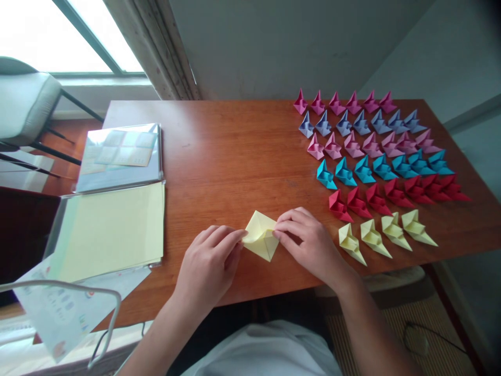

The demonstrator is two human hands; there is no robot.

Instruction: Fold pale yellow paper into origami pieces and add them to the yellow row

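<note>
Head | paper [258, 227] — pale yellow, creased, diamond-shaped | left fingers [234, 237], right fingers [287, 227] — pinching it

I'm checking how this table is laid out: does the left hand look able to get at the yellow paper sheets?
Probably yes: only a strip of tabletop shows between the left hand and the yellow paper sheets. It would likely have to release the folded yellow paper first.

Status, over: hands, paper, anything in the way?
Left hand, right hand pinching opposite sides of yellow paper. Paper partly folded. Nearest obstacle: four yellow folded pieces beside right hand.
</note>
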